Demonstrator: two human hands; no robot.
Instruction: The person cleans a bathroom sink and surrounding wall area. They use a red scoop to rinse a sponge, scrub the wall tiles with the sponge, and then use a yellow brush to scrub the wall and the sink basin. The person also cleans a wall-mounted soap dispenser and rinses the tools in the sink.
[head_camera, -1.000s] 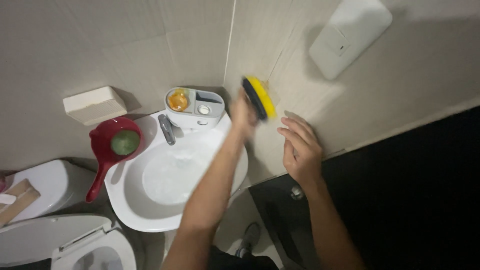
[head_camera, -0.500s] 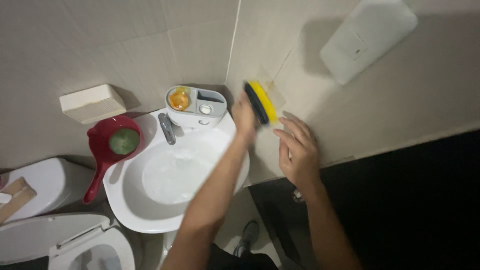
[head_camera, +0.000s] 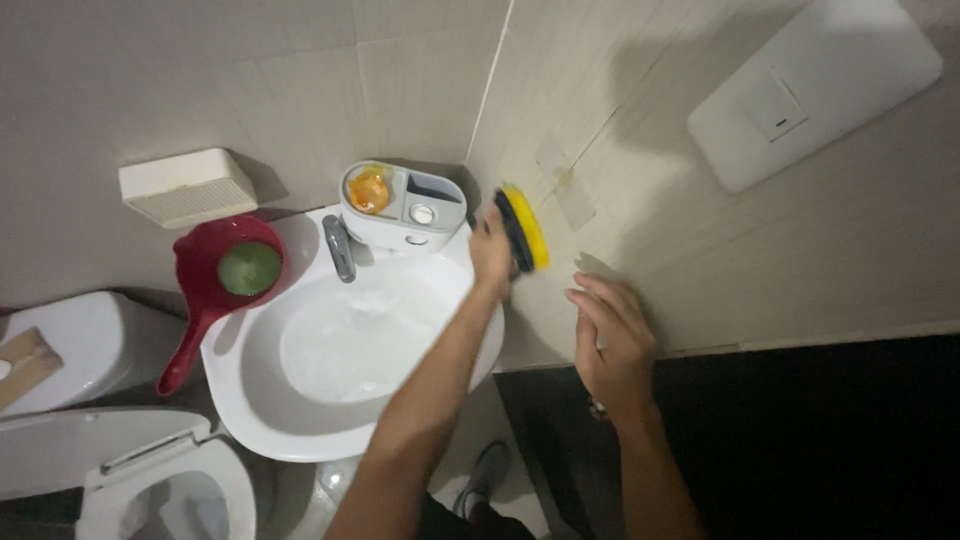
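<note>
Yellow-and-black scrub brush (head_camera: 525, 228); white sink (head_camera: 300, 420); red dipper (head_camera: 205, 290).

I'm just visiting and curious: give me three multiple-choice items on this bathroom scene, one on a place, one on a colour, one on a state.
1. Where is the red scoop?
A. on the basin rim, left of the tap
B. on the floor
C. hung on the wall

2. What colour is the brush's edge?
A. blue
B. yellow
C. white

3. How is the right hand?
A. clenched on a cloth
B. in the basin
C. open, fingers spread against the wall

Answers:
1 A: the red scoop sits on the basin edge beside the tap.
2 B: the brush in the left hand shows yellow.
3 C: the right hand holds nothing.
</note>
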